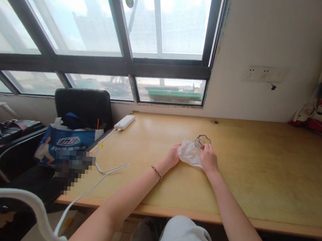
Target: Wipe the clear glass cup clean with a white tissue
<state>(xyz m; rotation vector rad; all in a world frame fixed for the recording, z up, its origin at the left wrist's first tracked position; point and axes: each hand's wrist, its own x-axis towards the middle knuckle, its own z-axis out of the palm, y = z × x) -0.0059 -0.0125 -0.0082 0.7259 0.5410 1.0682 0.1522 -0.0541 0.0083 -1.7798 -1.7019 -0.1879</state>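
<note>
Over the middle of the desk, my left hand [172, 155] grips the left edge of a crumpled white tissue [189, 153]. My right hand [209, 157] is closed on a small clear glass [203, 139] with a faceted, dark-edged rim. The glass is tilted above the tissue's right end. That end of the tissue reaches my right fingers; I cannot tell whether they pinch it too. My fingertips are partly hidden behind the tissue and the glass.
The yellowish wooden desk [270, 172] runs along the wall. At its back left lies a white power bank [124, 122] with a white cable [101, 182] trailing to the front edge. A blue bag [68, 139] sits on a black chair [83, 104] to the left.
</note>
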